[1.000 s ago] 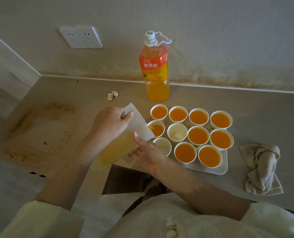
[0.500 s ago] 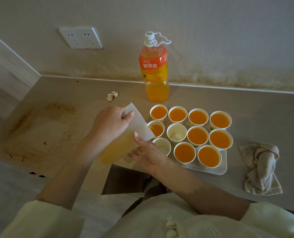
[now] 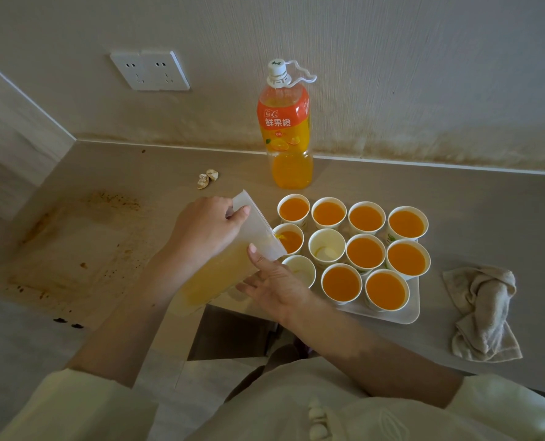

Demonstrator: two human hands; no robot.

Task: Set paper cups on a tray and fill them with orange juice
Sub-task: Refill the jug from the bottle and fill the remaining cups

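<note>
**Paper cups in three rows, jug tipped over a left-hand one**

Eleven white paper cups (image 3: 366, 218) stand upright and close-packed on a white, round-cornered plastic tray (image 3: 401, 316) just right of both hands. Eight of them hold opaque orange juice (image 3: 406, 259) close to the rim. A ninth cup (image 3: 288, 240), just beyond the right thumb, sits partly under the pouring corner and has juice falling into it. Two show pale insides: one cup (image 3: 327, 248) next to it on the far side from the hands, and another cup (image 3: 300, 270) just behind the right hand's knuckles (whether the hand touches it is unclear).

The translucent rectangular plastic jug (image 3: 220, 275) is held between the hands. Its long axis slants from the low end by the left wrist up and rightward to the corner over the cup, so the mouth points at the tray. The walls are smooth and frosted, and yellow-orange juice has pooled in the lower half.

The left hand (image 3: 204, 227) grips the jug's upper part with its fingers curled over the top face. The right hand (image 3: 274, 281) supports it from below, fingers fairly straight beneath and thumb laid flat up the near wall.

Beyond the hands, a clear plastic bottle with an orange label and white cap (image 3: 285, 128) stands upright against the textured wall. A crumpled beige cloth (image 3: 481, 313) lies right of the tray. Brown stains (image 3: 73, 249) mark the matte beige countertop (image 3: 456, 202) left of the left hand.
</note>
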